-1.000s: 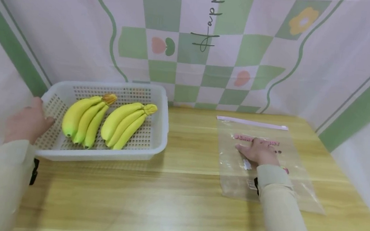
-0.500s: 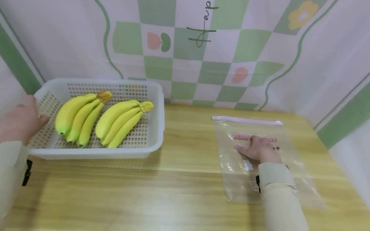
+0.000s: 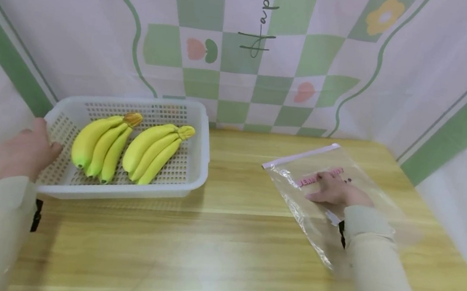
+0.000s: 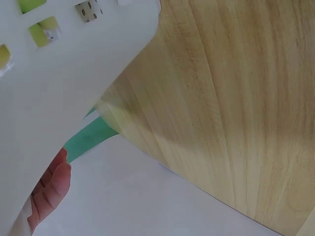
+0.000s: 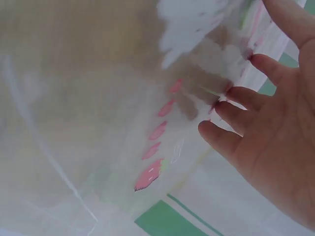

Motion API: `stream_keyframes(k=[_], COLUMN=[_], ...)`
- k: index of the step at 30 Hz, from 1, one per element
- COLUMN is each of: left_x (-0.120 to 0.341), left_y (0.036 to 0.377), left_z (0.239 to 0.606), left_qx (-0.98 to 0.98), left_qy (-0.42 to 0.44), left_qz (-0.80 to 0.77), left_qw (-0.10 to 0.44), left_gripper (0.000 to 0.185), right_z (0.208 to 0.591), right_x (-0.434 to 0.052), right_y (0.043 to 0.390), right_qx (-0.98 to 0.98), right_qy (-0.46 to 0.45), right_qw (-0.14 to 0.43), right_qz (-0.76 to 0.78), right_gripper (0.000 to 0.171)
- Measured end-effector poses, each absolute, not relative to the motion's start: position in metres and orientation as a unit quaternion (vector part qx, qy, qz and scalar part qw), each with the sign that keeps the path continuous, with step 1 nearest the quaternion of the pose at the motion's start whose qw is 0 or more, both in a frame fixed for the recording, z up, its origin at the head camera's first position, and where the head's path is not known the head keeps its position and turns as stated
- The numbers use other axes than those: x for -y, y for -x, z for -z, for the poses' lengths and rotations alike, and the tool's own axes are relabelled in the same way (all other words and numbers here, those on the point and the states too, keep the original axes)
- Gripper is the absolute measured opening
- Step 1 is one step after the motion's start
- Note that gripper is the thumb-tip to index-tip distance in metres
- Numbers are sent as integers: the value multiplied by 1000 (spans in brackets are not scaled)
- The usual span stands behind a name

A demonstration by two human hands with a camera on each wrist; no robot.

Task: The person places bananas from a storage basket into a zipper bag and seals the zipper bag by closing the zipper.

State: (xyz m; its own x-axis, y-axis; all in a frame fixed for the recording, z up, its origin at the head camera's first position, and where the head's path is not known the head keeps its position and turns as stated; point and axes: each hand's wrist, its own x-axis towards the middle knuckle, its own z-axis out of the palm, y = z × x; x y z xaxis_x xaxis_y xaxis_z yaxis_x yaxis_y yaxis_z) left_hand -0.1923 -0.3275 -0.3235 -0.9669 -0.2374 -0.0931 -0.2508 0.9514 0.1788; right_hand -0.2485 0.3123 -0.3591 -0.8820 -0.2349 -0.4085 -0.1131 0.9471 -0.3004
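Observation:
At the left, a white plastic basket [image 3: 120, 192] with perforated walls stands on the table. My left hand [image 3: 27, 150] grips its left end, thumb over the rim and fingers on the outside; curled fingertips [image 4: 58, 182] show behind the wall in the left wrist view. Two banana bunches lie inside: a greener-tipped bunch [image 3: 96, 145] and a yellow bunch [image 3: 154, 153]. To the right a clear zip bag [image 3: 293, 190] with a pink slider strip [image 3: 301, 157] and pink lettering lies slanted. My right hand [image 3: 337, 190] rests on it, fingers extended against the film in the right wrist view.
The wooden table [image 3: 186, 255] runs beneath everything, its edge [image 4: 197, 187] visible below the basket in the left wrist view. Behind rises a hanging cloth [image 3: 238, 83] with green checks, hearts and a flower.
The bag has turned counter-clockwise under my right hand, its strip now slanting up to the right and its bottom swung right. The left hand keeps its grip on the basket; the head view has shifted slightly.

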Motion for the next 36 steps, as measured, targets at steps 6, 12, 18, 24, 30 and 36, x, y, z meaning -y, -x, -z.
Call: stream_keyframes(k=[6, 12, 18, 24, 30, 36], left_x=[326, 324, 324, 324, 325, 325], left_y=[192, 194, 194, 194, 195, 195], left_z=[324, 324, 326, 325, 326, 325], left_qx=[-987, -988, -988, -988, -988, -988], left_qy=[122, 124, 129, 131, 128, 129], left_qz=[-101, -92, -86, -79, -80, -81], left_qw=[30, 25, 21, 28, 29, 27], left_gripper=[63, 61, 58, 58, 59, 57], right_z=[356, 357, 363, 365, 366, 364], right_x=[-313, -311, -307, -307, -306, -305], right_y=[248, 243, 246, 249, 251, 250], right_qx=[-970, -969, -967, -968, -975, -976], right_qy=[57, -72, -64, -58, -22, 8], right_qw=[176, 174, 203, 212, 198, 204], right_qz=[156, 158, 142, 121, 96, 81], right_gripper=[69, 73, 93, 92, 91, 90])
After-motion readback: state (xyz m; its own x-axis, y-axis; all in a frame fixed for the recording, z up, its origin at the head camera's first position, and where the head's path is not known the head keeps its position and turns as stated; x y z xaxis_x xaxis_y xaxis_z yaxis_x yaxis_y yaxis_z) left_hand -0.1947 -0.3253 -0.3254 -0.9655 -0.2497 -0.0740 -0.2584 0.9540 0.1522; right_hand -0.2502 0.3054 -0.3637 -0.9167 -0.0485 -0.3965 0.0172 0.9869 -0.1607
